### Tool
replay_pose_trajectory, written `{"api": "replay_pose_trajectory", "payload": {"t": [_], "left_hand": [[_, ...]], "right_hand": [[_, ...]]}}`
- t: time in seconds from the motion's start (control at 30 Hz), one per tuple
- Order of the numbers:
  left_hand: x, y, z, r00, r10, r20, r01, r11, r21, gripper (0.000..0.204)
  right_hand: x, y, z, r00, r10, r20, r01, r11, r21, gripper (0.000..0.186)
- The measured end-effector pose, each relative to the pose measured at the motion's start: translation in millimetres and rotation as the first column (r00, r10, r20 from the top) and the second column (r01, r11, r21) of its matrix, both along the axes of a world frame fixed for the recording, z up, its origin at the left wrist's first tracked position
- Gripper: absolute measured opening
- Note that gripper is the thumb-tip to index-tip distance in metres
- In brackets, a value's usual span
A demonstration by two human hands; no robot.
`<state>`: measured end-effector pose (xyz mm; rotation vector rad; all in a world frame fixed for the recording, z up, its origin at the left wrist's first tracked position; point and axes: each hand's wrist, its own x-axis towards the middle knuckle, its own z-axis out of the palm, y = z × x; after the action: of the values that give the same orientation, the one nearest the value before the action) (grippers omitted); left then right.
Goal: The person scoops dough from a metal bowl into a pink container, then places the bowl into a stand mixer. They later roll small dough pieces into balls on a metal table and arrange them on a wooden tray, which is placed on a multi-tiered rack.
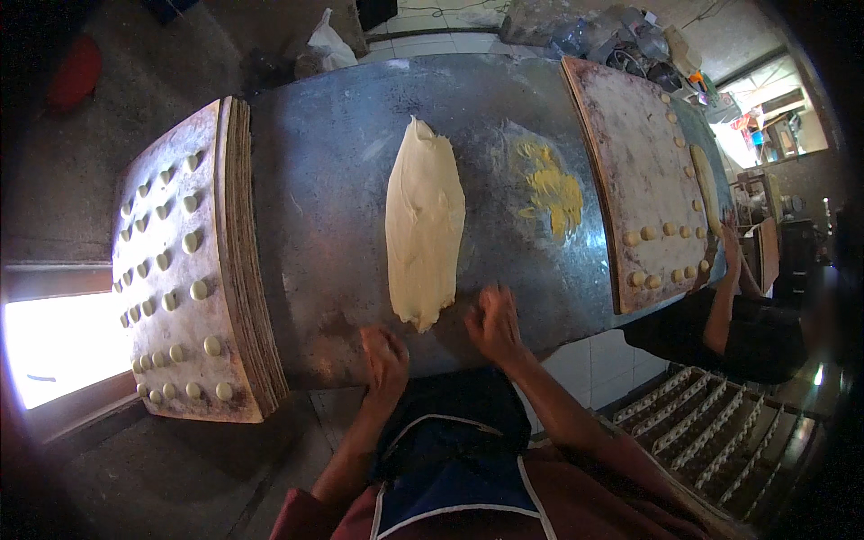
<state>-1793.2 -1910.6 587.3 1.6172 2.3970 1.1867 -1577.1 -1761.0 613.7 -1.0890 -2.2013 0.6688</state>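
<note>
A long, flattened slab of pale dough [423,220] lies lengthwise on the dark metal table [315,189], its near end ragged and narrow. My left hand [385,360] is closed in a loose fist near the table's front edge, left of the dough's near end. On the other side, my right hand [495,324] is closed too, its knuckles slightly blurred, just right of that end. Neither hand touches the dough, and nothing shows in them. A smear of yellow fat [551,191] marks the table right of the dough.
Stacked wooden boards [162,297] at the left bear rows of small dough balls. Another board [630,162] with dough balls lies at the right. Beyond it a co-worker's hand [731,252] touches a dough rope [705,191]. A slatted metal rack [711,432] stands at lower right.
</note>
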Motion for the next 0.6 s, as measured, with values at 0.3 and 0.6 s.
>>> {"api": "replay_pose_trajectory", "payload": {"t": [0.3,0.6], "left_hand": [[-19.6,19.2,20.7,0.993,0.111,-0.028,-0.112,0.991,-0.07,0.031],[-29.0,34.5,30.8,0.977,0.202,0.064,-0.204,0.978,0.033,0.025]], "right_hand": [[13.1,10.3,3.6,0.988,0.056,0.145,-0.06,0.998,0.028,0.03],[16.2,24.7,3.0,0.999,-0.024,0.04,0.018,0.989,0.149,0.033]]}}
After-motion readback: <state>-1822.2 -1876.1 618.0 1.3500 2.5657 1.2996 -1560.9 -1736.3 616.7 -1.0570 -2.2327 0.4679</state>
